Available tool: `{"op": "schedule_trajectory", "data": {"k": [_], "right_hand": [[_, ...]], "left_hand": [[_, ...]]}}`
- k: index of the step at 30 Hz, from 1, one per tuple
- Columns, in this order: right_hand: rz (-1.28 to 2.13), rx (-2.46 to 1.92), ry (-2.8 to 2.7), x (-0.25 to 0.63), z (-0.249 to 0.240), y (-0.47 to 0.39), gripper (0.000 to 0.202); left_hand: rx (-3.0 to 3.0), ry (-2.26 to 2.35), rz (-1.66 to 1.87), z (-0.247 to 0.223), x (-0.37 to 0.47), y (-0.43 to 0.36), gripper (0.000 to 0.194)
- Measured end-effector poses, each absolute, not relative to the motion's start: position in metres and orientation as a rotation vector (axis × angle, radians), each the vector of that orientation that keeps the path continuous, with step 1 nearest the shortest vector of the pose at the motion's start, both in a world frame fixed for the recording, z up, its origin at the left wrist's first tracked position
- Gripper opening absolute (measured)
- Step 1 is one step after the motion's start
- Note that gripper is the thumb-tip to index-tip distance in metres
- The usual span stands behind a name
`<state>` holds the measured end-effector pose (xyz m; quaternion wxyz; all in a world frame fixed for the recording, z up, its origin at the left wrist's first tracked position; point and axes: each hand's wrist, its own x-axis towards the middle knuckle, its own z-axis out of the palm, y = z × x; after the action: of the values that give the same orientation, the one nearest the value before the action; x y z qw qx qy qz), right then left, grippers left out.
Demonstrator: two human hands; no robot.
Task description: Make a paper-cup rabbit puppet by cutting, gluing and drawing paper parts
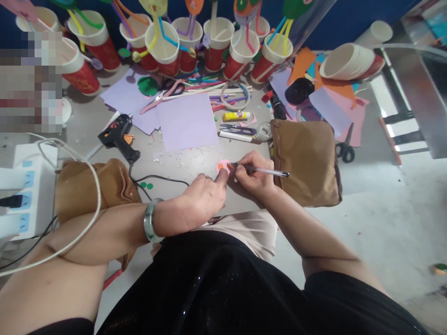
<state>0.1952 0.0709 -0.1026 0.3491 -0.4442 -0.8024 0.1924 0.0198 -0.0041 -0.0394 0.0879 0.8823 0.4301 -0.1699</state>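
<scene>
A small pink paper piece (224,164) with orange dots lies on the table near its front edge. My left hand (206,195) rests at its lower left, its fingers bent together and the fingertips pressing on the pink piece. From the right, my right hand (256,177) grips a pen (270,171) with a clear barrel and dark end, its tip at the right side of the pink piece. Two green paper dots (146,185) lie left of my left hand. Above the hands is a sheet of lilac paper (188,121).
Red and white paper cups (162,51) holding pipe cleaners line the back. A black glue gun (120,137) and its cord lie left. Purple-handled scissors (237,129) and a yellow glue stick (236,116) lie ahead. Brown cushions (307,163) flank the arms; a power strip (35,186) is far left.
</scene>
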Motion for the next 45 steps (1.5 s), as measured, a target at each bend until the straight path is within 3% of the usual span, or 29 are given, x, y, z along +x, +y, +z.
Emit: {"op": "schedule_trajectory", "data": {"k": [45], "right_hand": [[0.487, -1.220, -2.053, 0.1948, -0.1042, 0.0702, 0.015]], "left_hand": [[2.618, 1.287, -0.531, -0.0362, 0.0202, -0.0043, 0.056]]}}
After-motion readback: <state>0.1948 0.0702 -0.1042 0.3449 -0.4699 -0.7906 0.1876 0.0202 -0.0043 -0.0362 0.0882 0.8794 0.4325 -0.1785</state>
